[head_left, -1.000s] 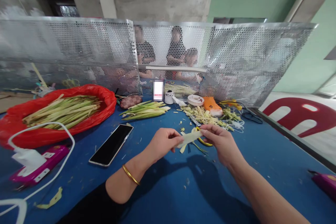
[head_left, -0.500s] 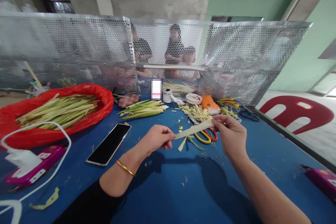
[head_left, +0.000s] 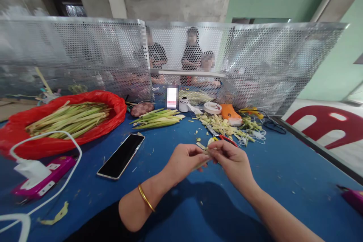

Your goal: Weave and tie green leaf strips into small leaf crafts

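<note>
My left hand (head_left: 187,160), with a gold bangle at the wrist, pinches a pale leaf strip (head_left: 207,151) between thumb and fingers. My right hand (head_left: 231,160) pinches the same strip right beside it, the fingertips of both nearly touching. Most of the strip is hidden by the fingers. Just beyond the hands lie scissors (head_left: 228,140) with a red handle, partly covered by my right hand. A heap of leaf trimmings (head_left: 221,124) spreads behind them. Further left rests a bundle of green leaf stalks (head_left: 159,118).
A red plastic bag (head_left: 117,109) of long stalks, a black-screened phone (head_left: 121,156) and a purple power strip (head_left: 45,181) with a white cable stand left. Tape roll (head_left: 212,107) and orange packet (head_left: 231,113) sit behind. A perforated metal screen (head_left: 181,45) closes the back; people are beyond it.
My hands have come together, right hand moving left and left hand moving right. The strip, earlier stretched between them, is now bunched at the fingertips. The view has shifted slightly.
</note>
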Available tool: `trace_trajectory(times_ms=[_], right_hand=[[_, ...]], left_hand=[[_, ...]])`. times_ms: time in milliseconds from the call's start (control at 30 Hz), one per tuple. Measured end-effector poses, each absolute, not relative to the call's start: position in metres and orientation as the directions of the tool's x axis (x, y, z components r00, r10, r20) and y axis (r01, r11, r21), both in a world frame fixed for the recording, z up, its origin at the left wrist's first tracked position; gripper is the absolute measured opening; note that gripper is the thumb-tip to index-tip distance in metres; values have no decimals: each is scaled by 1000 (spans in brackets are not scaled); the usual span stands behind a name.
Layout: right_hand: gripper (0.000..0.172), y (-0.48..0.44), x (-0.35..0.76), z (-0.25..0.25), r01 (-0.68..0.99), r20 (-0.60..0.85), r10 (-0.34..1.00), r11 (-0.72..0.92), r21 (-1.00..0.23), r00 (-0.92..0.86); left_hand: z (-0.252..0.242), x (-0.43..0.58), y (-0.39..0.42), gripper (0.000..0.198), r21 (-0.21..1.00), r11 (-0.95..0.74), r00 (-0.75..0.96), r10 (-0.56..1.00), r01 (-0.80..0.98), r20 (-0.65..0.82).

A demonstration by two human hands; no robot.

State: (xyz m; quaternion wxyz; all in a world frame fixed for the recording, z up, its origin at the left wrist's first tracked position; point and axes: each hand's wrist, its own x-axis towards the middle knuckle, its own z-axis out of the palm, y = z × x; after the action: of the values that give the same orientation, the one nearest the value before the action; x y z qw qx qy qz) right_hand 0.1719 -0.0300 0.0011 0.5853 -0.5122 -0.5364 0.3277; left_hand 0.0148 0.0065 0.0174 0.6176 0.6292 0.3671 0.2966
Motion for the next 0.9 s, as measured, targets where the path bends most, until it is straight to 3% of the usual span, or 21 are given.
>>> trace_trajectory(times_ms=[133, 267, 367, 433, 500, 567, 633, 767, 900], right_hand=[[19, -26, 175, -5, 239, 300, 924, 245, -940, 235], [23, -25, 178, -4, 256, 293, 935, 238, -937, 201], [27, -19, 196, 1, 278, 306, 890, 217, -936, 339], [27, -10, 218, 3, 384, 327, 839, 156, -910, 435], [20, -1, 239, 1, 642, 318, 870, 2, -766, 377], [18, 8, 254, -6, 888, 234, 937, -137, -439, 260], [17, 15, 258, -17, 945, 164, 963, -162, -285, 215], [23, 23, 251, -31, 962, 121, 973, -166, -216, 195], [33, 24, 254, -29, 954, 63, 975, -193, -230, 213]], left_hand=[[10, 14, 10, 13, 989, 77, 494, 860, 128, -131], [5, 12, 16, 7, 985, -17, 481, 874, 170, -68], [7, 10, 20, 7, 981, -24, 439, 896, 193, -64], [11, 8, 22, 8, 981, 23, 386, 917, 195, -98], [15, 8, 24, 9, 981, 84, 339, 930, 175, -140], [17, 8, 25, 9, 981, 128, 318, 933, 145, -169], [17, 8, 25, 8, 981, 147, 314, 932, 124, -179], [13, 8, 26, 6, 979, 137, 316, 932, 149, -178], [12, 7, 27, 8, 980, 88, 266, 955, 180, -134]])
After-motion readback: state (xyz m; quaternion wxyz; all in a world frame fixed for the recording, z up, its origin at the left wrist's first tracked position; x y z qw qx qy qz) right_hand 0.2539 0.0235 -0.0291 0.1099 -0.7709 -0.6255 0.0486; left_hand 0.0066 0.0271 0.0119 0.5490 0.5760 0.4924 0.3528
